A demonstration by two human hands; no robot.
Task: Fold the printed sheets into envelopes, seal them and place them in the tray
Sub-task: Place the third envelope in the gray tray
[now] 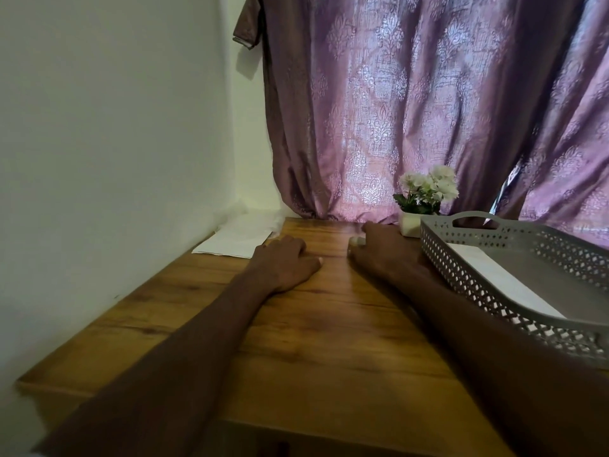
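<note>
Two bare forearms reach forward over a wooden table (329, 341), seen from the person's own head. The left hand (285, 262) lies palm down on the wood, fingers loosely bent, holding nothing. The right hand (382, 247) also rests on the table, fingers relaxed and empty, just beside the tray (494, 291). The tray is grey with a lattice-cut wall and a handle slot, and sits at the table's right edge. Inside it, along the near-left wall, lies a flat white envelope (504, 282). A small stack of white sheets (240, 240) lies at the table's far left corner, near the left hand's fingertips. White flowers (428, 189) in a small white pot stand behind the tray, before a purple patterned curtain (412, 110).
</note>
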